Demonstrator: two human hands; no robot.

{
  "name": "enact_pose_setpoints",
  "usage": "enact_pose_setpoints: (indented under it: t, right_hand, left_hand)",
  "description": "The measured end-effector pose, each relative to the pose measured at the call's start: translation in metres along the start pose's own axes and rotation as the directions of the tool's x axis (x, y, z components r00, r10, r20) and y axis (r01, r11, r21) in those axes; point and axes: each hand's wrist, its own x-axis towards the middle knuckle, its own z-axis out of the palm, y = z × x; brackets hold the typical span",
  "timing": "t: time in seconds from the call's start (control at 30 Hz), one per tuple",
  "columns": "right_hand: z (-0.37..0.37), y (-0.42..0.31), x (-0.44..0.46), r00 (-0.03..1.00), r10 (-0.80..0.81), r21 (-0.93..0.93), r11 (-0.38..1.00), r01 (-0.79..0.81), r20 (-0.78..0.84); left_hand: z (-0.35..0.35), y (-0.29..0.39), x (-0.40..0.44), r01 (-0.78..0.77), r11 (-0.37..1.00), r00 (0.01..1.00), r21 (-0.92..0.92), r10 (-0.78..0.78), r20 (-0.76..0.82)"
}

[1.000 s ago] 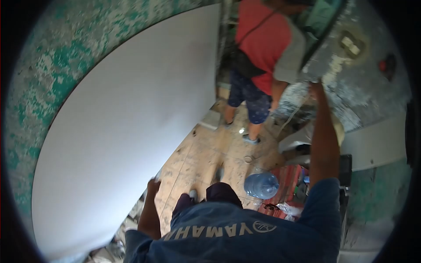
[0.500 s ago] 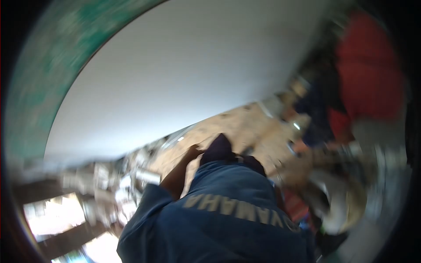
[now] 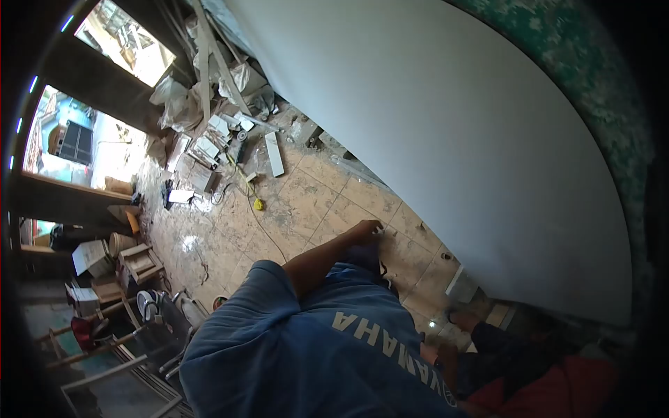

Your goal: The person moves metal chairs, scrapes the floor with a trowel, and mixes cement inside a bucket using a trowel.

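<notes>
One left hand (image 3: 367, 228), fingers loosely open, near smooth, flat white panel (image 3: 453, 139); dusty square floor tiles (image 3: 317, 191).

Smooth matt white panel (image 3: 446, 146), dusty tiled floor (image 3: 313, 202) with glossy patches, flaking rough-painted green wall (image 3: 592, 76), creased blue cloth shirt (image 3: 300, 348)

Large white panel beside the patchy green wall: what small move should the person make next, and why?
Probably reach the left hand a little toward the near edge of the large white panel, to help steady it. The hand appears apart from that edge, with tan tiled floor visible between them.
</notes>
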Motion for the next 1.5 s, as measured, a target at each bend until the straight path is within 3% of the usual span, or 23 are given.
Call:
enact_pose_setpoints:
  t: [0.03, 0.1, 0.17, 0.2, 0.33, 0.43, 0.5, 0.57, 0.6, 0.63, 0.67, 0.7, 0.73, 0.97, 1.03, 1.07, 1.13, 1.23, 1.27, 1.33, 1.4, 1.47, 1.5]
  right_hand:
    - [0.004, -0.011, 0.008, 0.997, -0.031, -0.083, 0.996, 0.036, 0.065]
    - [0.011, -0.016, 0.028, 0.857, -0.218, -0.463, 0.765, 0.447, 0.467]
    - [0.04, -0.036, 0.041, 0.687, -0.18, -0.371, 0.731, 0.572, 0.704]
    - [0.069, -0.05, 0.017, 0.962, 0.03, -0.037, 0.999, -0.021, 0.272]
    - [0.18, -0.148, -0.024, 0.977, -0.141, -0.195, 0.966, 0.171, 0.158]
    - [0.239, -0.147, -0.015, 0.958, -0.091, -0.265, 0.95, 0.166, 0.271]
    - [0.269, -0.128, 0.011, 0.959, 0.03, -0.352, 0.933, 0.074, 0.283]
    - [0.288, -0.134, 0.024, 0.952, 0.119, -0.26, 0.965, -0.043, 0.283]
    - [0.298, -0.143, 0.026, 0.897, -0.119, -0.588, 0.717, 0.375, 0.426]
    - [0.31, -0.151, 0.026, 0.737, -0.241, -0.701, 0.229, 0.675, 0.631]
    - [0.326, -0.159, 0.028, 0.736, -0.245, -0.7, 0.229, 0.677, 0.631]
    - [0.347, -0.183, 0.021, 0.9, -0.193, -0.641, 0.644, 0.417, 0.391]
    - [0.366, -0.209, 0.012, 0.985, -0.015, -0.4, 0.913, 0.085, 0.174]
    - [0.483, -0.31, 0.053, 0.878, -0.276, -0.522, 0.72, 0.458, 0.39]
    - [0.519, -0.366, 0.027, 0.875, 0.029, -0.462, 0.857, 0.228, 0.484]
    - [0.534, -0.378, 0.038, 0.87, 0.028, -0.465, 0.853, 0.236, 0.493]
    - [0.574, -0.406, 0.073, 0.856, 0.124, -0.695, 0.647, 0.313, 0.501]
    - [0.637, -0.446, 0.128, 0.822, 0.192, -0.741, 0.574, 0.349, 0.536]
    - [0.659, -0.456, 0.152, 0.78, 0.13, -0.724, 0.488, 0.487, 0.612]
    - [0.711, -0.502, 0.16, 0.735, 0.18, -0.728, 0.415, 0.545, 0.653]
    - [0.779, -0.553, 0.17, 0.69, 0.202, -0.709, 0.353, 0.611, 0.695]
    - [0.841, -0.586, 0.186, 0.501, 0.075, -0.506, 0.091, 0.858, 0.862]
    - [0.872, -0.612, 0.179, 0.465, 0.082, -0.467, 0.009, 0.884, 0.881]
  left_hand:
    - [-0.008, -0.025, -0.016, 0.096, 0.995, 0.995, -0.003, -0.096, -0.032]
    - [-0.028, -0.093, -0.049, 0.109, 0.98, 0.992, 0.166, -0.098, -0.077]
    - [-0.047, -0.153, -0.093, 0.344, 0.92, 0.933, 0.184, -0.315, -0.173]
    - [-0.053, -0.19, -0.108, 0.414, 0.871, 0.91, 0.264, -0.384, -0.158]
    - [-0.089, -0.257, -0.139, 0.54, 0.814, 0.842, 0.217, -0.521, -0.141]
    - [-0.127, -0.252, -0.137, 0.505, 0.861, 0.821, -0.058, -0.501, -0.275]
    - [-0.159, -0.254, -0.122, 0.448, 0.88, 0.842, -0.158, -0.475, -0.258]
    - [-0.198, -0.252, -0.11, 0.379, 0.898, 0.856, -0.223, -0.431, -0.285]
    - [-0.218, -0.253, -0.11, 0.354, 0.898, 0.848, -0.261, -0.426, -0.314]
    - [-0.239, -0.255, -0.108, 0.327, 0.898, 0.84, -0.293, -0.419, -0.346]
    - [-0.259, -0.261, -0.108, 0.341, 0.896, 0.829, -0.284, -0.429, -0.358]
    - [-0.278, -0.268, -0.108, 0.338, 0.898, 0.828, -0.282, -0.426, -0.364]
    - [-0.295, -0.278, -0.11, 0.349, 0.893, 0.81, -0.285, -0.44, -0.387]
    - [-0.36, -0.345, -0.149, 0.431, 0.833, 0.65, -0.347, -0.553, -0.521]
    - [-0.365, -0.344, -0.162, 0.461, 0.774, 0.578, -0.434, -0.633, -0.515]
    - [-0.36, -0.35, -0.168, 0.48, 0.751, 0.541, -0.454, -0.661, -0.52]
    - [-0.346, -0.36, -0.178, 0.513, 0.682, 0.46, -0.522, -0.731, -0.504]
    - [-0.313, -0.37, -0.192, 0.572, 0.543, 0.342, -0.615, -0.839, -0.423]
    - [-0.303, -0.37, -0.196, 0.629, 0.448, 0.274, -0.635, -0.893, -0.358]
    - [-0.297, -0.358, -0.201, 0.563, 0.314, 0.222, -0.765, -0.949, -0.226]
    - [-0.303, -0.345, -0.194, 0.47, 0.33, 0.164, -0.819, -0.944, -0.286]
    - [-0.32, -0.322, -0.184, 0.257, 0.307, 0.097, -0.917, -0.952, -0.291]
    - [-0.331, -0.31, -0.174, 0.142, 0.288, 0.06, -0.947, -0.958, -0.282]
